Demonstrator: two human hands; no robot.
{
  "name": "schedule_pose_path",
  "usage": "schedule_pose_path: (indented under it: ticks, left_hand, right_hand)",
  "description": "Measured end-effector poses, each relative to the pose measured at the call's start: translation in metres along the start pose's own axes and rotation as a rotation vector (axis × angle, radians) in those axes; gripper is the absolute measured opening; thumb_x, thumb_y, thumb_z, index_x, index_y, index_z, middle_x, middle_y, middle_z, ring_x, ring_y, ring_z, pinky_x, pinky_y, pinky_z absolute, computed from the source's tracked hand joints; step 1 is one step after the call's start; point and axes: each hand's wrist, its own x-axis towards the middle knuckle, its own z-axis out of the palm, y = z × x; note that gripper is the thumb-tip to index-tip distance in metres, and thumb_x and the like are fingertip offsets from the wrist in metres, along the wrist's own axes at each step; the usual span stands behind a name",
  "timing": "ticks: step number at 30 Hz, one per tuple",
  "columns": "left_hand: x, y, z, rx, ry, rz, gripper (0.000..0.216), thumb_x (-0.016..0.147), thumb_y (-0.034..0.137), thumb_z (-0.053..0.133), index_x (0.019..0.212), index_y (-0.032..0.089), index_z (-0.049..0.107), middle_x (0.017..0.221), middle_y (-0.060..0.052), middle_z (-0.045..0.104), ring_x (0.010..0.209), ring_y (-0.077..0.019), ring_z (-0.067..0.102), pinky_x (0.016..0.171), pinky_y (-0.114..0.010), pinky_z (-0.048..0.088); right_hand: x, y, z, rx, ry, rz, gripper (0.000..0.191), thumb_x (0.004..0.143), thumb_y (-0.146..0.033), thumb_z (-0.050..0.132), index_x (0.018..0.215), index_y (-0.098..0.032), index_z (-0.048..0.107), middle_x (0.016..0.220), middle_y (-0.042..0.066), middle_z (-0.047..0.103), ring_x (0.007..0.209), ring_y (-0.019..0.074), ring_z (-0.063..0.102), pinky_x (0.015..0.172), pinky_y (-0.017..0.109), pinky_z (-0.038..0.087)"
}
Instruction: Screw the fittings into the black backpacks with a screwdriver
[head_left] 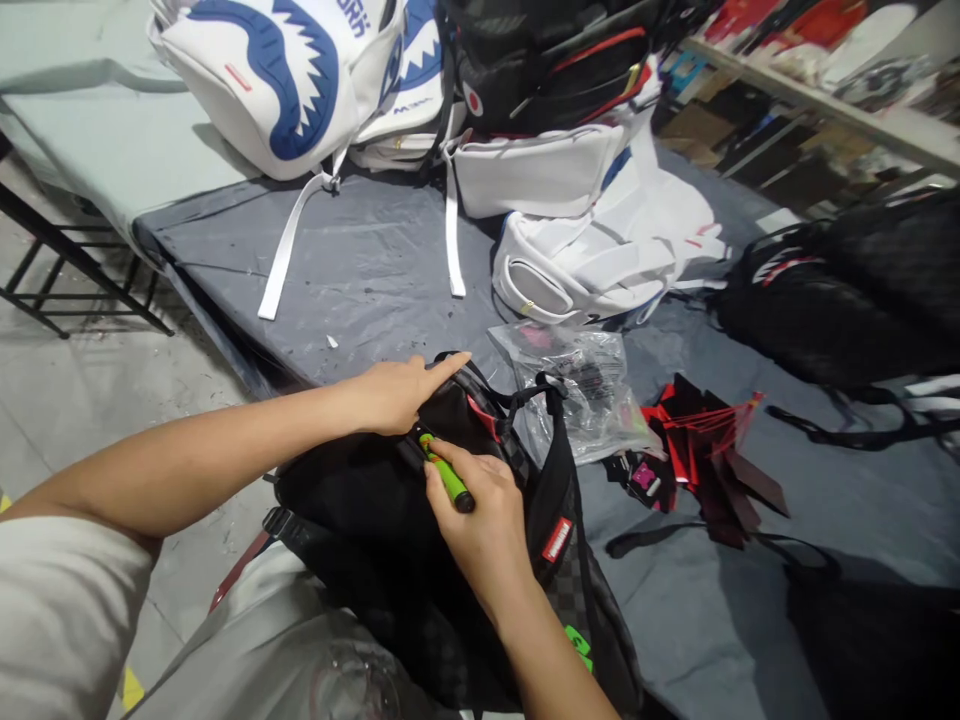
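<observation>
A black backpack (390,530) with red trim lies against my lap at the near edge of the grey table (360,270). My left hand (394,393) rests on its top, fingers stretched flat and pressing the fabric down. My right hand (484,510) is closed round a green marker-like tool (444,472) with a black tip, held against the top of the backpack just below my left hand. A small red label (556,540) shows on the backpack's strap.
A clear plastic bag (589,385) and a heap of red and black tags (694,440) lie right of the backpack. White and blue shark-mouth backpacks (285,80) and white ones (592,240) pile at the back, black backpacks (847,290) at right. The floor (90,390) lies left.
</observation>
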Motion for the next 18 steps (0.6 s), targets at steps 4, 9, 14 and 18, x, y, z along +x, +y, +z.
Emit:
schedule_pose_path:
  ticks: [4, 9, 14, 18]
  left_hand:
    - [-0.004, 0.001, -0.001, -0.023, 0.022, -0.011, 0.096, 0.083, 0.019, 0.050, 0.153, 0.036, -0.012, 0.113, -0.010, 0.051, 0.093, -0.0270, 0.062, 0.073, -0.033, 0.046]
    - [-0.004, -0.001, -0.001, -0.067, 0.002, -0.026, 0.095, 0.086, 0.020, 0.051, 0.152, 0.040, -0.015, 0.117, -0.008, 0.051, 0.102, -0.0276, 0.060, 0.083, -0.036, 0.047]
    - [-0.002, -0.002, 0.003, -0.085, 0.008, -0.007, 0.093, 0.087, 0.019, 0.047, 0.151, 0.040, -0.016, 0.119, -0.009, 0.050, 0.105, -0.0275, 0.059, 0.086, -0.038, 0.047]
    - [0.002, -0.005, 0.011, -0.113, 0.008, -0.022, 0.091, 0.087, 0.020, 0.046, 0.152, 0.039, -0.015, 0.136, -0.011, 0.044, 0.114, -0.0273, 0.057, 0.090, -0.036, 0.046]
  right_hand:
    - [0.003, -0.011, -0.008, 0.161, -0.081, 0.138, 0.017, 0.085, -0.020, 0.060, 0.099, -0.021, 0.069, 0.092, -0.004, 0.071, 0.076, 0.0126, 0.064, 0.079, 0.030, 0.045]
    - [-0.006, -0.005, -0.076, 0.343, 0.101, 0.135, 0.011, 0.088, -0.018, 0.056, 0.096, -0.021, 0.064, 0.109, 0.000, 0.068, 0.104, 0.0141, 0.062, 0.099, 0.032, 0.044]
    - [-0.044, 0.118, -0.127, -0.565, 0.224, 0.644, 0.029, 0.093, -0.013, 0.038, 0.116, -0.014, 0.055, 0.107, 0.011, 0.065, 0.100, 0.0183, 0.062, 0.087, 0.032, 0.049]
    - [-0.045, 0.211, -0.114, -0.687, -0.166, 0.645, 0.040, 0.075, -0.010, 0.063, 0.114, -0.018, 0.067, 0.092, 0.009, 0.065, 0.073, 0.0205, 0.063, 0.064, 0.029, 0.047]
